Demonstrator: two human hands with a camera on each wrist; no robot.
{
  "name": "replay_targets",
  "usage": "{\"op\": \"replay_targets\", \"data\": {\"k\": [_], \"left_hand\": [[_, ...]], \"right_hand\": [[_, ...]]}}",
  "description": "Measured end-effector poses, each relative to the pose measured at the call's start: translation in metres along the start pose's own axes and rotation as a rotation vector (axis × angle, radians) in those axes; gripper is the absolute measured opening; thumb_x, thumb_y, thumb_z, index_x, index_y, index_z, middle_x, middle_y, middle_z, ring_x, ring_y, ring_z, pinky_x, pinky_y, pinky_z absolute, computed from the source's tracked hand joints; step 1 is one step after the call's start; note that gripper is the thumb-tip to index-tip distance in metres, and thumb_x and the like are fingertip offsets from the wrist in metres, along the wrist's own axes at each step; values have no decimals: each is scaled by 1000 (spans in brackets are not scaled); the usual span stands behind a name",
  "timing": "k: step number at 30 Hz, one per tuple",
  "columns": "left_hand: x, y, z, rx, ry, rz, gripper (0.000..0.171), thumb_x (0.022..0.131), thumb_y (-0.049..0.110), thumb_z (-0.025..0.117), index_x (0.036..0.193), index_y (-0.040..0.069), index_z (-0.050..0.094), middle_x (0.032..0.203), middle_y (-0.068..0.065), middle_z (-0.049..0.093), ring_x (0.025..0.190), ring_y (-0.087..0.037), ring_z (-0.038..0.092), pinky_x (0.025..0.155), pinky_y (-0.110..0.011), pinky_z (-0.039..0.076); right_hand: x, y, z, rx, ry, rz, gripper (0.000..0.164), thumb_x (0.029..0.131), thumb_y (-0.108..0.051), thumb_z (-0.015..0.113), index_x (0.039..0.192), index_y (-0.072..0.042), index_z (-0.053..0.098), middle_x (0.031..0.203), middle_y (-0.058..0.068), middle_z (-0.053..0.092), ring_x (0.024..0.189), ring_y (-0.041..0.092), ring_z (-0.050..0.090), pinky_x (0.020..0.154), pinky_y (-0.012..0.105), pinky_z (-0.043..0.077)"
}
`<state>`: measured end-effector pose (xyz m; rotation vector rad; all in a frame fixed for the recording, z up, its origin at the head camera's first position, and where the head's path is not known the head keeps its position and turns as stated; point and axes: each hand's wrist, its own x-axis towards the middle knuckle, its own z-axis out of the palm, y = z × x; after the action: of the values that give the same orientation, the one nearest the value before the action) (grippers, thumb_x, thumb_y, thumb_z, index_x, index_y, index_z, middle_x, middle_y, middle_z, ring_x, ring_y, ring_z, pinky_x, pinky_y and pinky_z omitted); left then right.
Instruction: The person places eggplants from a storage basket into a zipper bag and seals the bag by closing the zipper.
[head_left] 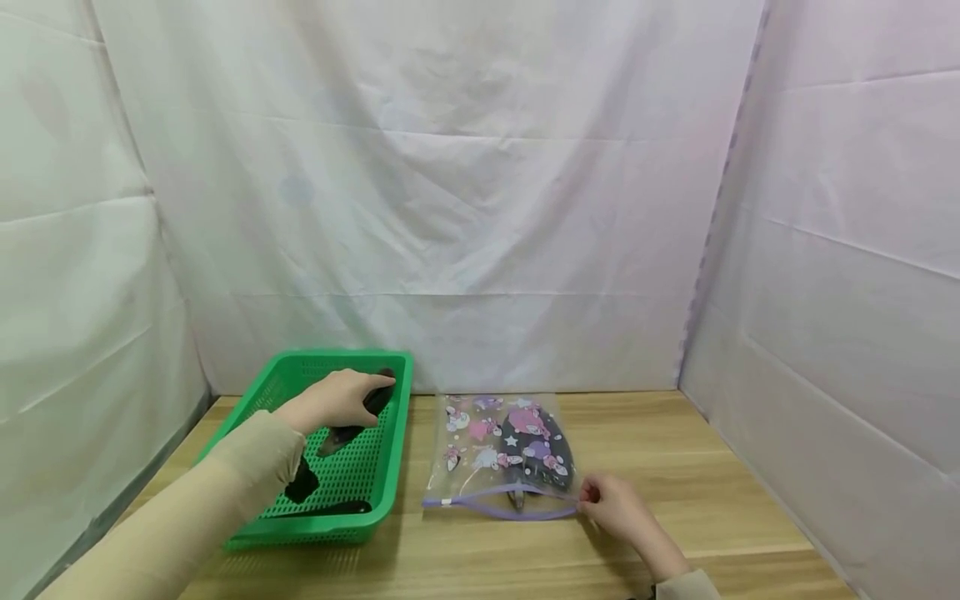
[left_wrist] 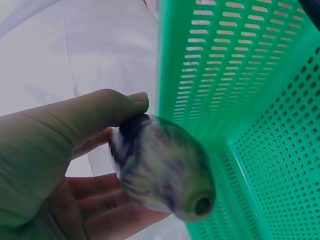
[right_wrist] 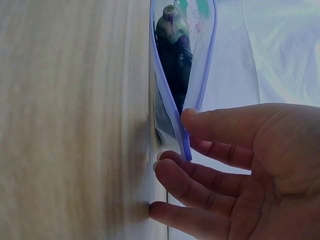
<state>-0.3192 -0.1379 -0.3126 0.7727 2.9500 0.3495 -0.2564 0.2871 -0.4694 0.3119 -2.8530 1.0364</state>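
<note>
My left hand (head_left: 337, 400) grips a dark eggplant (head_left: 380, 398) above the green basket (head_left: 405, 433). In the left wrist view, the stem end of that eggplant (left_wrist: 165, 167) points toward the camera, with my thumb on one side and fingers on the other. My right hand (head_left: 618, 508) pinches the right corner of a clear, cartoon-printed slider bag (head_left: 468, 450) lying on the table. The bag's purple-edged mouth gapes toward me. Inside it lies an eggplant, its stem end (right_wrist: 172, 27) facing the opening in the right wrist view.
Another dark elongated thing (head_left: 341, 507), probably an eggplant, lies along the basket's near side. A black object (head_left: 302, 482) shows just under the left wrist. The wooden table (head_left: 675, 442) is bounded by white cloth (head_left: 487, 208) at the back and both sides.
</note>
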Motion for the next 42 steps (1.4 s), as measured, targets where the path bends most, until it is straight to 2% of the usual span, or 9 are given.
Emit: {"op": "replay_targets", "data": {"k": [7, 15, 26, 32, 42], "left_hand": [[4, 5, 5, 2, 7, 37, 64, 83, 17, 74, 142, 7, 50, 115, -16, 62, 85, -22, 58, 67, -39, 47], [6, 13, 8, -11, 8, 27, 64, 83, 15, 74, 142, 9, 50, 108, -12, 62, 80, -19, 54, 66, -38, 46], [15, 29, 6, -1, 15, 51, 64, 83, 18, 75, 142, 10, 50, 113, -13, 62, 89, -23, 59, 70, -38, 48], [18, 37, 6, -26, 8, 64, 64, 83, 16, 74, 142, 12, 50, 107, -12, 62, 80, -19, 56, 66, -36, 47], [21, 45, 9, -44, 3, 62, 66, 83, 17, 76, 143, 13, 50, 104, -10, 62, 80, -17, 55, 66, -36, 47]], "right_hand": [[-1, 0, 1, 7, -2, -10, 19, 75, -1, 74, 72, -10, 57, 66, -3, 53, 59, 15, 48, 54, 28, 42], [-2, 0, 1, 0, 14, -26, 20, 74, -2, 74, 71, -10, 57, 65, -4, 52, 57, 13, 47, 53, 27, 40], [-2, 3, 3, -18, 26, -21, 20, 75, -3, 75, 71, -11, 56, 65, -5, 52, 57, 13, 47, 54, 28, 39], [-2, 3, 4, -26, 32, -23, 21, 74, -3, 76, 71, -12, 56, 65, -5, 52, 59, 13, 47, 56, 28, 39], [-2, 2, 3, -13, 24, -21, 20, 74, -3, 75, 71, -11, 56, 65, -5, 52, 58, 13, 46, 55, 27, 40]]}}
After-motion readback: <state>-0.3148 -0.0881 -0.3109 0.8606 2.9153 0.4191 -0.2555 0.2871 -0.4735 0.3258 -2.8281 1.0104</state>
